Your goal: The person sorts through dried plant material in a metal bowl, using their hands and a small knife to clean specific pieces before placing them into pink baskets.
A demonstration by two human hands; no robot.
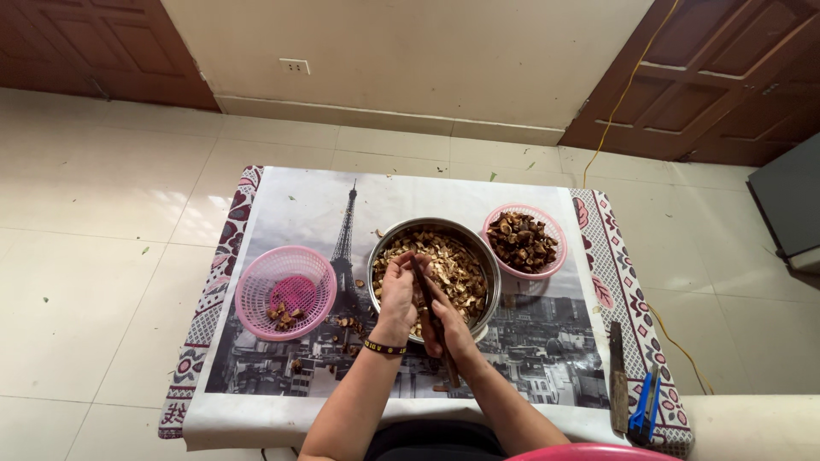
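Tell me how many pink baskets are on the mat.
2. One pink basket sits left of the metal bowl, nearly empty; the other pink basket sits to the bowl's upper right, heaped with brown pieces. A pink rim at the bottom edge may be a third.

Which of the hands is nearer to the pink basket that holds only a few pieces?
Left. The left hand is over the metal bowl, on the side towards that pink basket; the right hand is farther away.

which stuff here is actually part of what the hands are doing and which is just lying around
In use:
left hand gripping a small brown piece
right hand holding a dark knife
round steel bowl of tan shell pieces
pink plastic basket full of dark nuts
pink plastic basket holding a few pieces

Lying about:
long rusty blade
blue-handled pliers
yellow cord
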